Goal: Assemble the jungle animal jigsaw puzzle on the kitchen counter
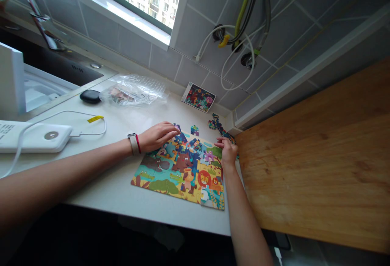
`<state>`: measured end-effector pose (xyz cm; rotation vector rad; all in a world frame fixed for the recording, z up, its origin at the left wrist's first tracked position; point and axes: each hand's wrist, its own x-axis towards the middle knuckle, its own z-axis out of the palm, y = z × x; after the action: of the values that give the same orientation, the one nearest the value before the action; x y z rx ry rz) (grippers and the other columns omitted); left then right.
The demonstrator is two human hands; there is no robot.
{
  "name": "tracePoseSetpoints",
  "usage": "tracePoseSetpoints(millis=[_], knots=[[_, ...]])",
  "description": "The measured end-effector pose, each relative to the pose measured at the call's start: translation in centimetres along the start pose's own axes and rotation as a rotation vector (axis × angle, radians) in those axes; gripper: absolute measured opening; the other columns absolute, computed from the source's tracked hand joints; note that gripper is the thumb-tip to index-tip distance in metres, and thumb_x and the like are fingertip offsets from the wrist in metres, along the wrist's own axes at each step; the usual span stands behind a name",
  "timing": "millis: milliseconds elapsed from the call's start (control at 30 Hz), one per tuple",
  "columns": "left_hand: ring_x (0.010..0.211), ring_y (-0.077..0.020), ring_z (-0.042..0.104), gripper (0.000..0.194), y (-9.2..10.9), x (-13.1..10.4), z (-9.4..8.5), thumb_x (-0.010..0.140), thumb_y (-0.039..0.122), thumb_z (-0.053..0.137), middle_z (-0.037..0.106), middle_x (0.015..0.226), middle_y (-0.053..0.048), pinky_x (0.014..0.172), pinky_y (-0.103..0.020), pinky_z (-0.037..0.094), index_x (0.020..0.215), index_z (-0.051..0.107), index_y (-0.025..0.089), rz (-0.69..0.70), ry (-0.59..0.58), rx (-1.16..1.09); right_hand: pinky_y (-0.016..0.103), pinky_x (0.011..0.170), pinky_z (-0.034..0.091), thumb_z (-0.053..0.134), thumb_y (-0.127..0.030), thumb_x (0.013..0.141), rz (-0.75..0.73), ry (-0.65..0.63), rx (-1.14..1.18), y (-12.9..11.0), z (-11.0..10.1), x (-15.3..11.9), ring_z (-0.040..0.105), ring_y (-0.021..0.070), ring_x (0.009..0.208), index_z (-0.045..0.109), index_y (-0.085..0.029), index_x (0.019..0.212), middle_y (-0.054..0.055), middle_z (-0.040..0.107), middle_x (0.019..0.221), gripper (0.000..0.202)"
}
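Note:
A jigsaw puzzle (163, 184) with cartoon animals lies on the white counter, partly covered near its top by loose dark-blue pieces. At its upper left edge my left hand (158, 136), wearing a watch, has thumb and fingers together at a dark puzzle piece (177, 127); the fingertips partly hide the grip. Another loose piece (194, 130) lies just above the puzzle. My right hand (228, 152) is over the upper right edge, fingers partly bent and apart, with nothing visible in them. Beyond it is a pile of pieces (215, 123), partly hidden by this hand.
A picture card (199, 97) leans at the tiled wall. Clear plastic packaging (137, 89) and a black rounded object (90, 96) lie at the back left. A white power strip (36, 137) with a cable is at left. A wooden panel (319, 156) borders the right side.

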<state>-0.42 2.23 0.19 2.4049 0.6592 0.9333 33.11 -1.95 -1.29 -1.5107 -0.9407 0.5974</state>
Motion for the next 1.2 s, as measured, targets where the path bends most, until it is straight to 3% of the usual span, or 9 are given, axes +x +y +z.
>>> tracePoseSetpoints(millis=[100, 233, 400, 600, 733, 833, 1033, 1100, 1200], knots=[[0.103, -0.0230, 0.068, 0.051, 0.0, 0.0, 0.0, 0.112, 0.044, 0.029, 0.076, 0.109, -0.010, 0.099, -0.039, 0.052, 0.110, 0.071, 0.017, 0.016, -0.005, 0.007, 0.028, 0.058, 0.051, 0.061, -0.048, 0.077, 0.000, -0.002, -0.064, 0.3, 0.1, 0.2, 0.070, 0.0211, 0.066, 0.073, -0.017, 0.066, 0.007, 0.075, 0.068, 0.035], [0.101, -0.0225, 0.068, 0.052, -0.2, 0.0, 0.2, 0.112, 0.045, 0.029, 0.075, 0.106, -0.010, 0.098, -0.038, 0.052, 0.106, 0.072, 0.017, 0.024, -0.019, 0.013, 0.030, 0.065, 0.052, 0.056, -0.060, 0.087, -0.141, -0.124, -0.201, 0.6, 0.4, 0.0, 0.070, 0.0225, 0.078, 0.074, -0.018, 0.064, 0.010, 0.077, 0.076, 0.052], [0.099, -0.0227, 0.067, 0.050, -0.4, 0.0, 0.4, 0.112, 0.045, 0.032, 0.074, 0.103, -0.010, 0.095, -0.039, 0.052, 0.102, 0.073, 0.017, 0.018, -0.034, 0.015, 0.033, 0.074, 0.053, 0.054, -0.063, 0.092, -0.216, -0.163, -0.259, 0.8, 0.3, -0.1, 0.069, 0.0220, 0.076, 0.077, -0.019, 0.065, 0.009, 0.077, 0.074, 0.056], [0.099, -0.0226, 0.067, 0.044, -0.3, 0.1, 0.4, 0.111, 0.043, 0.037, 0.074, 0.102, -0.010, 0.095, -0.039, 0.052, 0.102, 0.072, 0.018, 0.035, -0.042, 0.007, 0.032, 0.070, 0.052, 0.056, -0.065, 0.092, -0.226, -0.185, -0.251, 0.9, 0.3, 0.0, 0.068, 0.0213, 0.072, 0.077, -0.018, 0.064, 0.009, 0.075, 0.071, 0.058], [0.099, -0.0226, 0.067, 0.043, -0.1, 0.0, 0.4, 0.110, 0.042, 0.038, 0.074, 0.100, -0.010, 0.095, -0.039, 0.051, 0.101, 0.073, 0.018, 0.047, -0.044, 0.010, 0.030, 0.061, 0.050, 0.056, -0.067, 0.090, -0.208, -0.109, -0.219, 1.1, 0.3, -0.1, 0.065, 0.0202, 0.067, 0.074, -0.017, 0.062, 0.009, 0.074, 0.070, 0.060], [0.098, -0.0234, 0.067, 0.043, -0.1, 0.0, 0.4, 0.110, 0.043, 0.040, 0.074, 0.098, -0.011, 0.096, -0.039, 0.050, 0.099, 0.073, 0.018, 0.038, -0.041, 0.010, 0.031, 0.060, 0.050, 0.056, -0.068, 0.090, -0.242, 0.023, -0.199, 0.7, -0.5, 0.2, 0.064, 0.0204, 0.065, 0.071, -0.018, 0.059, 0.009, 0.072, 0.069, 0.060], [0.097, -0.0234, 0.067, 0.042, -0.4, 0.1, 0.0, 0.109, 0.043, 0.041, 0.075, 0.100, -0.011, 0.096, -0.040, 0.051, 0.100, 0.074, 0.019, 0.017, -0.009, 0.011, 0.036, 0.065, 0.051, 0.048, -0.063, 0.094, -0.299, 0.404, -0.269, -0.2, -5.7, 1.7, 0.064, 0.0234, 0.065, 0.067, -0.020, 0.061, 0.009, 0.068, 0.066, 0.058], [0.096, -0.0234, 0.066, 0.042, -0.4, 0.1, 0.0, 0.109, 0.042, 0.041, 0.074, 0.099, -0.012, 0.095, -0.039, 0.051, 0.098, 0.074, 0.018, 0.019, -0.005, 0.012, 0.039, 0.069, 0.053, 0.045, -0.060, 0.095, -0.337, 0.423, -0.345, 0.2, -7.0, 1.7, 0.065, 0.0253, 0.069, 0.071, -0.018, 0.069, 0.012, 0.071, 0.073, 0.055], [0.093, -0.0235, 0.066, 0.042, -0.4, 0.0, 0.3, 0.108, 0.041, 0.042, 0.074, 0.096, -0.011, 0.093, -0.039, 0.050, 0.095, 0.074, 0.018, 0.037, -0.029, 0.018, 0.044, 0.087, 0.054, 0.050, -0.054, 0.092, -0.441, 0.310, -0.542, 1.4, -7.6, 1.3, 0.069, 0.0308, 0.091, 0.076, -0.013, 0.095, 0.018, 0.074, 0.096, 0.049]])
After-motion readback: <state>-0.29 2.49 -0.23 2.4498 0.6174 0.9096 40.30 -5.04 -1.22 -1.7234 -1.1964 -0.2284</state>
